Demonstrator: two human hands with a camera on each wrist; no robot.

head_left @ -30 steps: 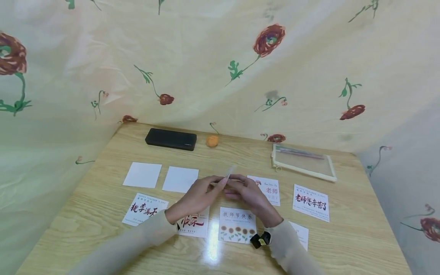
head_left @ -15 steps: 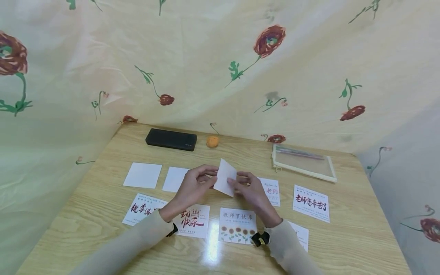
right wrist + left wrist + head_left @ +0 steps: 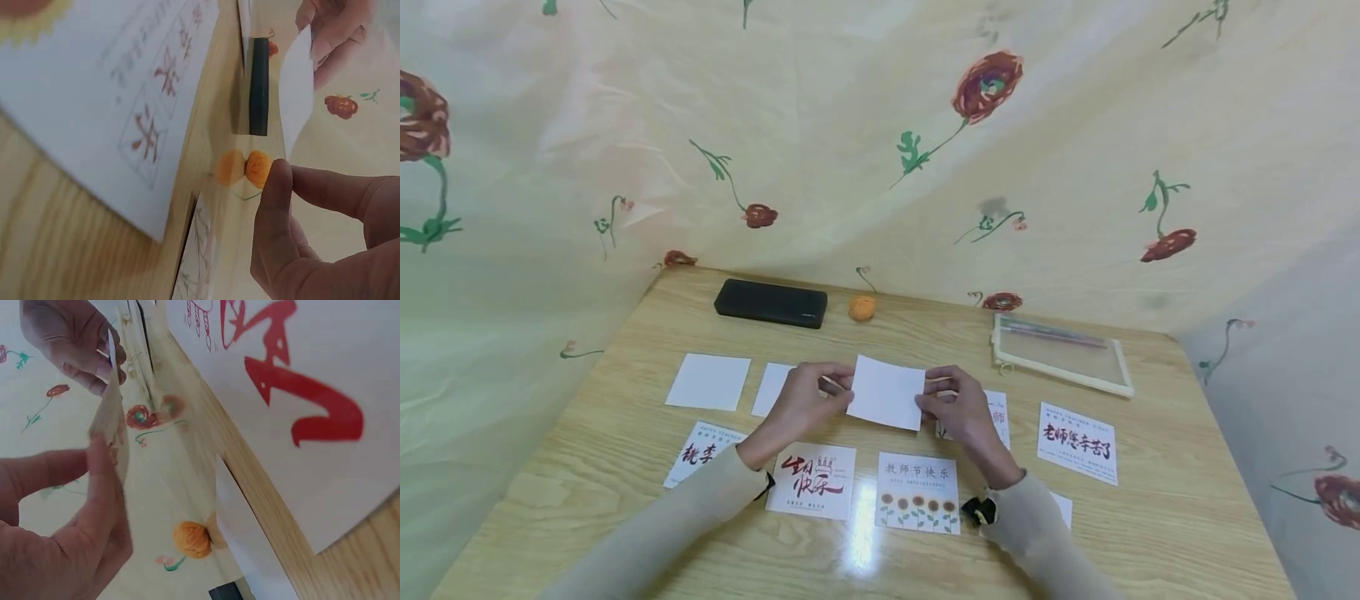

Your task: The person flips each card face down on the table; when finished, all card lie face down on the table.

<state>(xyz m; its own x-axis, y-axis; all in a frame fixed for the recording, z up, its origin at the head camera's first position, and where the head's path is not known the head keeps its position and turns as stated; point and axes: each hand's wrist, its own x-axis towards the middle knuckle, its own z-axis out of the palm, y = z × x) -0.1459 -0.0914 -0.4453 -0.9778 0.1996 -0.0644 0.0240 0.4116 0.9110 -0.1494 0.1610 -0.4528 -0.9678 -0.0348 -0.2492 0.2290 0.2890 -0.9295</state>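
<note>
A light card, held by its edges

We saw the white card raised above the tabletop, between two hands. The left hand pinched its left edge between thumb and fingers, and the right hand pinched the opposite edge, their tips parted only by the card's thickness. It bowed slightly, so we judged it light and springy, stiff enough to span the gap but easy to crease. Opposite edges seemed to us the best hold, with gentle pressure; a slack pinch might have let it slip. Nearer the person, we saw a sunflower card and a birthday card lying flat; beyond, an orange ball near a black case.
</note>
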